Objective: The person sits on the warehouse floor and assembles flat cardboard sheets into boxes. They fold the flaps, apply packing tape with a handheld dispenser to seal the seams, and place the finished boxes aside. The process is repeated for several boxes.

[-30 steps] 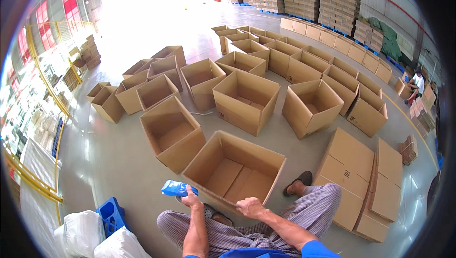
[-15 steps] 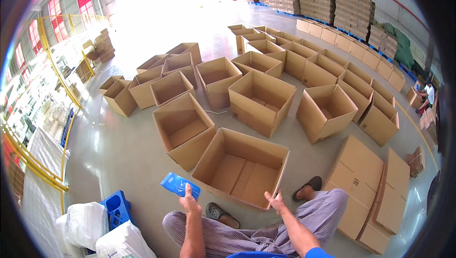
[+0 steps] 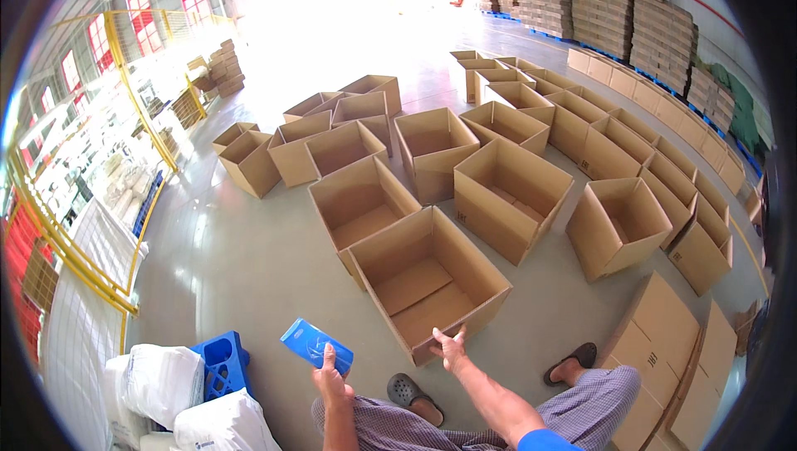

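My left hand (image 3: 332, 382) is closed on a flat, glossy blue oblong object (image 3: 309, 343) with pale markings. It is held up above the floor, left of the nearest carton; its exact kind is not clear. My right hand (image 3: 451, 350) has its fingers spread, at the near wall of an open cardboard box (image 3: 469, 318). Whether the fingertips touch the cardboard cannot be made out. The box stands upright between me and the others, its top open and its floor bare. Another open carton (image 3: 353, 194) stands directly behind it, to the left.
Many open cartons (image 3: 506, 194) fill the floor ahead. Flattened cardboard (image 3: 656, 318) lies at my right. White wrapped bundles (image 3: 166, 385) and a blue plastic pallet (image 3: 224, 364) are at my left. Yellow mesh fencing (image 3: 137, 119) runs along the left; stacked cardboard (image 3: 602, 11) stands far right.
The view has shifted, so the scene sits further right. The near box has turned and moved against the carton behind. My right hand has let go of its near right corner and opened.
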Action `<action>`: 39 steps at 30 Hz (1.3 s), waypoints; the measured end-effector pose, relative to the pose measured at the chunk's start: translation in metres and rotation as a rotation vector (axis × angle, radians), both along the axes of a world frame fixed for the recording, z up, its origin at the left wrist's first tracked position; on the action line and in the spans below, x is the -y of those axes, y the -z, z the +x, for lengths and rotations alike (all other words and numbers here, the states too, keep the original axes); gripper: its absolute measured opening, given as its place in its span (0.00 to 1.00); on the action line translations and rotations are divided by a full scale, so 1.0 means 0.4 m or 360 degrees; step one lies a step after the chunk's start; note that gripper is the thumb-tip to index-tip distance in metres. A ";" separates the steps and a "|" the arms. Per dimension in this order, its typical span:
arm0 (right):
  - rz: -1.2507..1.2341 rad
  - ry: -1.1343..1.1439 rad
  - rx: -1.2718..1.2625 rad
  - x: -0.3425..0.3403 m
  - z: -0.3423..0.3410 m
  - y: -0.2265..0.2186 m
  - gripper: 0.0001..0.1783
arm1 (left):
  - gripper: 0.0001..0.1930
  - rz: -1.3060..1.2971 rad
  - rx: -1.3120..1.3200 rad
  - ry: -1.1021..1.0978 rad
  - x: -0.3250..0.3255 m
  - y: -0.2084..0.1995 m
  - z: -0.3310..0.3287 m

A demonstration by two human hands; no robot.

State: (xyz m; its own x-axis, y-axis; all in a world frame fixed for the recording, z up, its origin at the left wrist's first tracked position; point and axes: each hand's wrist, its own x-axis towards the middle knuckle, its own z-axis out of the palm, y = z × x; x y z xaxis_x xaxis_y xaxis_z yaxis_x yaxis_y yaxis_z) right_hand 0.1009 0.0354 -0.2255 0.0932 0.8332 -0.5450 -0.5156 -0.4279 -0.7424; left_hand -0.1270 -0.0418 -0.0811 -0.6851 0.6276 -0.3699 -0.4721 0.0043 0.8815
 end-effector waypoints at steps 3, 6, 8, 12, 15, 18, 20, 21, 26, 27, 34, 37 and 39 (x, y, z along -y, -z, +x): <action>-0.0018 -0.0107 -0.0038 -0.036 0.020 -0.025 0.57 | 0.15 0.0069 -0.0043 0.0074 -0.024 0.016 0.000; -0.0011 -0.0658 0.0389 -0.039 0.098 -0.044 0.49 | 0.15 0.0158 -0.0120 0.0237 -0.053 0.033 0.022; -0.0063 -0.1015 0.0653 -0.010 0.188 -0.057 0.40 | 0.16 0.0100 -0.0139 0.0363 -0.065 0.040 0.042; 0.0415 -0.1236 0.0899 0.119 0.411 -0.195 0.36 | 0.20 -0.0090 -0.0123 0.0731 -0.058 0.025 0.073; 0.0786 -0.0694 0.0697 0.280 0.655 -0.404 0.28 | 0.21 -0.0071 0.0016 0.0902 -0.042 0.017 0.121; 0.0744 0.0510 0.0580 0.460 0.854 -0.449 0.21 | 0.23 -0.0095 0.0032 0.0946 -0.031 0.003 0.156; 0.0387 0.1335 0.0680 0.616 0.969 -0.331 0.18 | 0.25 -0.0105 -0.0005 0.1000 -0.034 0.006 0.170; 0.0174 0.1555 0.1043 0.751 1.047 -0.190 0.21 | 0.26 -0.0109 -0.0002 0.1068 -0.043 0.014 0.196; -0.1153 0.1667 0.1038 1.121 0.881 0.300 0.45 | 0.29 -0.0245 -0.0167 0.1086 -0.083 0.065 0.231; -0.1256 0.1697 0.0738 1.105 0.822 0.329 0.46 | 0.29 -0.0263 -0.0207 0.1071 -0.080 0.057 0.214; -0.0791 0.1729 0.0122 1.068 0.801 0.378 0.53 | 0.21 0.0153 -0.0857 0.1325 -0.008 0.028 0.295; -0.0579 0.1698 0.0398 0.962 0.879 0.312 0.52 | 0.16 0.0222 -0.0816 0.1274 0.004 0.030 0.311; -0.0408 0.1593 0.0377 0.883 0.895 0.231 0.42 | 0.14 0.0338 -0.0951 0.1347 0.009 0.037 0.285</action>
State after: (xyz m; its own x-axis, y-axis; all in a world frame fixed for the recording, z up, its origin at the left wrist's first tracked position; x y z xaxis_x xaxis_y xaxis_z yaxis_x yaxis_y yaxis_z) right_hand 0.4589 -0.3179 -0.3177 0.8005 0.1806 -0.5715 -0.5735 -0.0463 -0.8179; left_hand -0.0132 -0.0454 -0.0957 -0.0283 0.9980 0.0564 0.1238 -0.0525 0.9909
